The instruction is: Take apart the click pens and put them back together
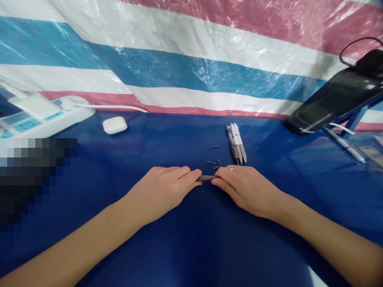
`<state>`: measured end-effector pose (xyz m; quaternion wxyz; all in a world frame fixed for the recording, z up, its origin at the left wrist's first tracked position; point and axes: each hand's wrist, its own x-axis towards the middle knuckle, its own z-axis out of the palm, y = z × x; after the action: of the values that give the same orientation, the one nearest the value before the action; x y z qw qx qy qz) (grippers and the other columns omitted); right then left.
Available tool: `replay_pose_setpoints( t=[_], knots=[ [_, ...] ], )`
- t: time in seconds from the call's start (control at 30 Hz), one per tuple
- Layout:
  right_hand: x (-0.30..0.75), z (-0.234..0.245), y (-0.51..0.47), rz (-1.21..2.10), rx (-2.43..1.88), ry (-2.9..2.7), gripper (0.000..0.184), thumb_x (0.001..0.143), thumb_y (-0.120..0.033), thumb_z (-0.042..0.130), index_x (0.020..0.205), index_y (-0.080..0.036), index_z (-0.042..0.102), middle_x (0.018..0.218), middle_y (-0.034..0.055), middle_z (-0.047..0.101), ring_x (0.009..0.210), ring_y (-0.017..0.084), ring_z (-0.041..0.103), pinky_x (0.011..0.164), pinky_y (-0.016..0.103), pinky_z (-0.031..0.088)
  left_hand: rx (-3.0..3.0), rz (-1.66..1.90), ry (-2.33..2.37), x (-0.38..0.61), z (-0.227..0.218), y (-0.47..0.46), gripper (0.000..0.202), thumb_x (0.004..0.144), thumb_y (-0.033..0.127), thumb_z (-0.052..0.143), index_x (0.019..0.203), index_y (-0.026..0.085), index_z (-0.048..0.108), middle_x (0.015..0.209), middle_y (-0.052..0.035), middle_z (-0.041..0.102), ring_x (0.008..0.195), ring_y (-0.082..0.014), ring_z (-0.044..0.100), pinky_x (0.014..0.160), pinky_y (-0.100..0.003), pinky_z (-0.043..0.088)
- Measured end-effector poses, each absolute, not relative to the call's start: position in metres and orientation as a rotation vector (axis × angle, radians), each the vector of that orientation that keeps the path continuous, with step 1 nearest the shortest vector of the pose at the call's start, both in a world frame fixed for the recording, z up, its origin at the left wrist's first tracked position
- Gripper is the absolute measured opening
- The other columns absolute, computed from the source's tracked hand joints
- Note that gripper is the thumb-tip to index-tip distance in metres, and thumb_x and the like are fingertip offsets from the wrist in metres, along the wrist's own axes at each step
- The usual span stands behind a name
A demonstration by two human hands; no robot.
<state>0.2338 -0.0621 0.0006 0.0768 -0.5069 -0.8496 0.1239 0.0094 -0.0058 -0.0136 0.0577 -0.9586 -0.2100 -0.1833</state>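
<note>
Glossy navy-blue sheeting [167, 243] covers the tabletop, and both forearms rest across it from the near edge of the view. The left hand [158, 192] and right hand [247, 190] are closed and meet near the middle, their fingertips pinching opposite ends of a short dark grey pen barrel [206, 178]. Most of the barrel is hidden by the fingers, with only a narrow length showing between them.

Just beyond the right hand's knuckles lie four tiny dark pen parts [214, 146], too small to identify, scattered close together. Slightly farther right, a bundle of white-and-grey pens [236, 142] lies tips toward the hands, almost touching the right hand.

A wide stretch of blue separates the left hand from a white power strip [44, 118] at the far left, which carries a white plug-in charger [34, 105]. A white earbud case [115, 125] sits just beside the strip. At the right edge, a glossy black device [332, 97] overhangs the table near a loose pen [345, 145]. The far table edge runs against a red, white and blue striped tarpaulin [191, 67]. A pixelated patch hides part of the left side.
</note>
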Motion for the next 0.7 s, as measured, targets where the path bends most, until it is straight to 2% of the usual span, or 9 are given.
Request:
replay_pose_setpoints(
  t=[0.1, 0.17, 0.27, 0.4, 0.57, 0.63, 0.7],
  knots=[
    [0.2349, -0.0012, -0.0608, 0.332, -1.526, -2.458, 0.023, 0.098, -0.034, 0.038, 0.093, -0.019, 0.055, 0.083, 0.0018, 0.062, 0.076, 0.017, 0.06, 0.065, 0.03, 0.042, -2.883, -0.5, -0.722, 0.0099, -0.0142, -0.0047, 0.027, 0.094, 0.034, 0.043, 0.114, 0.02, 0.052, 0.082, 0.0041, 0.065, 0.07, -0.0118, 0.064, 0.056, -0.026, 0.043],
    [0.2361, -0.0026, -0.06, 0.269, -1.501, -2.43, 0.021, 0.098, -0.033, 0.041, 0.096, -0.019, 0.057, 0.089, 0.0036, 0.063, 0.079, 0.018, 0.06, 0.067, 0.03, 0.043, -2.916, -0.434, -0.768, 0.0094, -0.0132, -0.0028, 0.026, 0.094, 0.036, 0.042, 0.111, 0.021, 0.054, 0.082, 0.0042, 0.065, 0.071, -0.0123, 0.065, 0.055, -0.026, 0.043],
    [0.2366, -0.0014, -0.0596, 0.284, -1.452, -2.472, 0.029, 0.099, -0.035, 0.034, 0.093, -0.019, 0.058, 0.085, 0.0035, 0.063, 0.078, 0.018, 0.059, 0.067, 0.031, 0.043, -2.95, -0.443, -0.726, 0.008, -0.0092, -0.0003, 0.022, 0.095, 0.035, 0.04, 0.099, 0.021, 0.058, 0.077, 0.0051, 0.064, 0.067, -0.0109, 0.064, 0.054, -0.025, 0.041],
    [0.2348, 0.0046, -0.0606, 0.467, -1.482, -2.457, 0.036, 0.101, -0.035, 0.028, 0.088, -0.018, 0.057, 0.076, 0.0011, 0.061, 0.071, 0.016, 0.058, 0.066, 0.03, 0.043, -2.903, -0.538, -0.688, 0.0076, -0.006, -0.0009, 0.02, 0.094, 0.033, 0.043, 0.097, 0.021, 0.058, 0.074, 0.0049, 0.063, 0.064, -0.0103, 0.062, 0.052, -0.025, 0.038],
    [0.2348, 0.0031, -0.0611, 0.355, -1.474, -2.378, 0.019, 0.095, -0.035, 0.047, 0.103, -0.018, 0.053, 0.089, 0.0019, 0.061, 0.078, 0.016, 0.059, 0.066, 0.028, 0.044, -2.894, -0.507, -0.727, 0.0093, -0.0114, -0.0022, 0.02, 0.094, 0.033, 0.042, 0.097, 0.02, 0.057, 0.076, 0.0044, 0.063, 0.065, -0.0105, 0.063, 0.051, -0.025, 0.037],
    [0.2363, 0.0002, -0.0601, 0.253, -1.417, -2.458, 0.02, 0.097, -0.033, 0.043, 0.1, -0.018, 0.055, 0.086, 0.0029, 0.061, 0.078, 0.017, 0.058, 0.066, 0.029, 0.044, -2.899, -0.51, -0.7, 0.0092, -0.0125, -0.0025, 0.02, 0.094, 0.032, 0.042, 0.098, 0.02, 0.057, 0.076, 0.0042, 0.063, 0.065, -0.0102, 0.062, 0.051, -0.025, 0.037],
    [0.2376, -0.0015, -0.0587, 0.185, -1.395, -2.516, 0.028, 0.099, -0.032, 0.035, 0.094, -0.017, 0.058, 0.079, 0.0034, 0.06, 0.074, 0.018, 0.057, 0.063, 0.03, 0.044, -2.885, -0.544, -0.665, 0.009, -0.0115, -0.0029, 0.019, 0.094, 0.032, 0.043, 0.098, 0.02, 0.057, 0.073, 0.0044, 0.063, 0.063, -0.0099, 0.061, 0.051, -0.024, 0.037]
  ],
)
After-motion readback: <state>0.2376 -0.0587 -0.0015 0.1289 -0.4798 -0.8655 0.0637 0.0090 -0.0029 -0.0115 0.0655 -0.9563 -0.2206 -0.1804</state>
